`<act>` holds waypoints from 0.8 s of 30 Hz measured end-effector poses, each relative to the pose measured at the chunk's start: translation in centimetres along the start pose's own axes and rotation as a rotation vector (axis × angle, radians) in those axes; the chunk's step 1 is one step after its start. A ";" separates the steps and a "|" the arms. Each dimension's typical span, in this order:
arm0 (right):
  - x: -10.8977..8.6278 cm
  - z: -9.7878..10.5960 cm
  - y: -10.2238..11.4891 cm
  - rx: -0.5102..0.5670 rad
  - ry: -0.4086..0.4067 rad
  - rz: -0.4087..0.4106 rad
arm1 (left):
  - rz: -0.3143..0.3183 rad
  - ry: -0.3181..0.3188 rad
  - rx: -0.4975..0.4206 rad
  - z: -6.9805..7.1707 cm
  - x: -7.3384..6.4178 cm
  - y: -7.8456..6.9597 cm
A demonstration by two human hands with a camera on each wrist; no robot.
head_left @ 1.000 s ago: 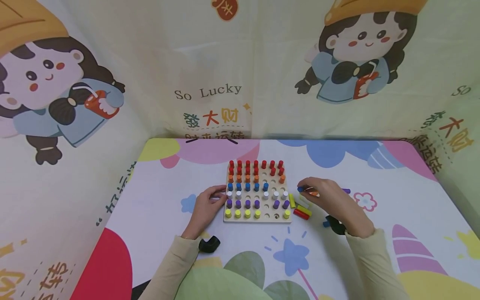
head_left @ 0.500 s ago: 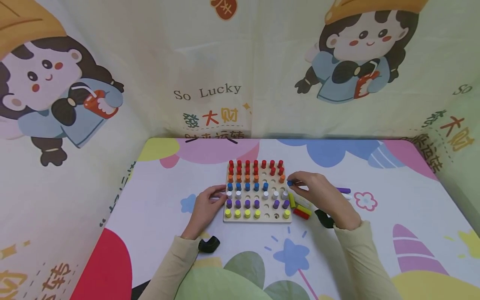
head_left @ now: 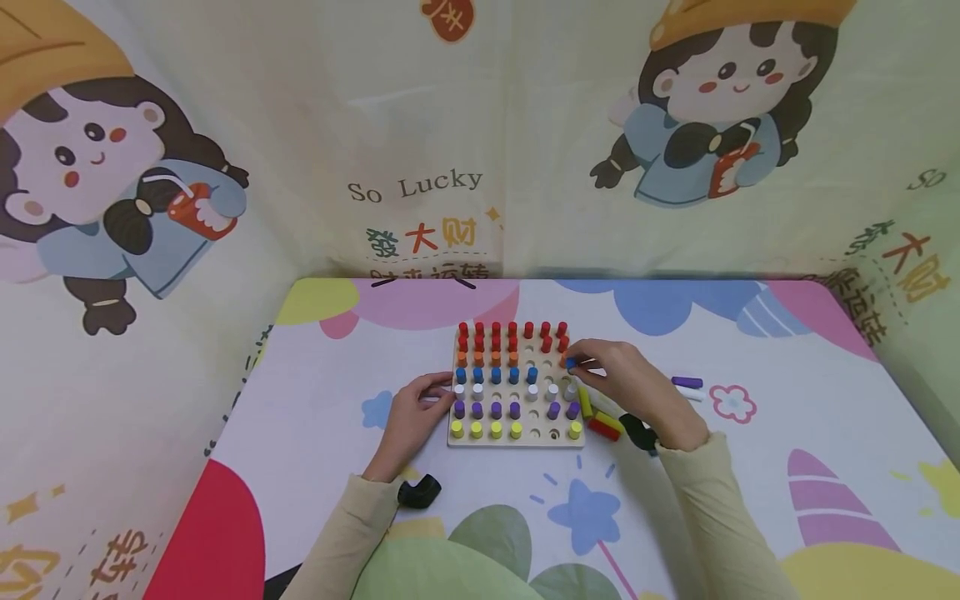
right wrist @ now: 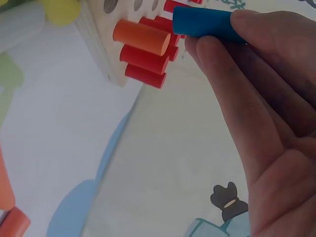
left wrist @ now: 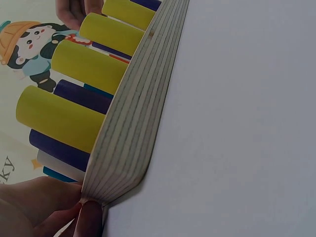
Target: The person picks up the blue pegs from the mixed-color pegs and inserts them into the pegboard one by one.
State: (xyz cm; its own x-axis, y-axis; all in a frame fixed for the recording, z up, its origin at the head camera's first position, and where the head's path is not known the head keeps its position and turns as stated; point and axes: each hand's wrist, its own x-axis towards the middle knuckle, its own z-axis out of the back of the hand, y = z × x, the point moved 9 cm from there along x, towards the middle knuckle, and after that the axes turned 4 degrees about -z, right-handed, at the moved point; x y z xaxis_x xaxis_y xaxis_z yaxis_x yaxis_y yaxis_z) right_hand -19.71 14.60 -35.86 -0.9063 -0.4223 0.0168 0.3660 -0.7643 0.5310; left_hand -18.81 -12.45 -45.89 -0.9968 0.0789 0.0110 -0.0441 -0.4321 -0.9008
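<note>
A wooden pegboard (head_left: 487, 444) carries rows of red, orange, blue, white, purple and yellow pegs, with some bare holes towards its right side. My left hand (head_left: 411, 421) holds the board's left edge; in the left wrist view its fingertips (left wrist: 91, 217) meet the board's corner. Between thumb and fingers, my right hand (head_left: 630, 383) pinches a blue peg (right wrist: 205, 22) above the right side of the board, close to an orange peg (right wrist: 141, 37) standing there. Whether the blue peg touches the board cannot be told.
Loose pegs lie right of the board: a yellow peg (head_left: 585, 402), a red peg (head_left: 603, 429), and farther right a purple peg (head_left: 687, 382) beside a white peg (head_left: 690, 394). A printed cloth wall rises behind the table.
My right hand has moved left with the blue peg, from beside the board to over its right edge. The left hand stays at the board's left edge.
</note>
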 end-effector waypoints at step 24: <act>1.7 -1.4 0.2 0.016 0.045 -0.001 | -0.020 0.001 -0.012 0.4 0.1 -0.4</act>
State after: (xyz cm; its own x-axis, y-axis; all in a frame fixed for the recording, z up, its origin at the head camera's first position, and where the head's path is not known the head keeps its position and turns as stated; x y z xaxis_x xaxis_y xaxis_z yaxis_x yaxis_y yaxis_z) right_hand -20.90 13.03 -36.95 -0.8959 -0.4438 -0.0220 0.3615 -0.7567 0.5447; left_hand -18.87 -12.57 -45.33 -0.9957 0.0881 0.0282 -0.0628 -0.4192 -0.9057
